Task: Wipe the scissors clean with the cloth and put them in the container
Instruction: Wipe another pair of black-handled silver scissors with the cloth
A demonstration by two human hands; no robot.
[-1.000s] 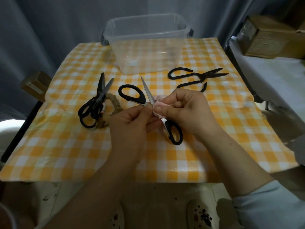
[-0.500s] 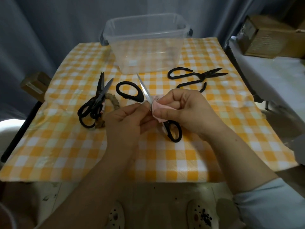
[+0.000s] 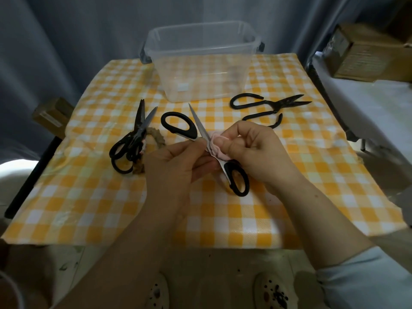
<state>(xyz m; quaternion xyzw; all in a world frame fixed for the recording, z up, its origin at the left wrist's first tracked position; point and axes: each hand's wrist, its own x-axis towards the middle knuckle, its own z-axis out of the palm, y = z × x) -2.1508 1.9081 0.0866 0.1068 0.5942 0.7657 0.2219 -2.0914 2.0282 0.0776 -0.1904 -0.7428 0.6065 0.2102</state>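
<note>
The container stands open-topped at the far edge of the worktop; black scissors lie heaped on the left, iron shears on the right, with bare checked cover along the near edge
</note>
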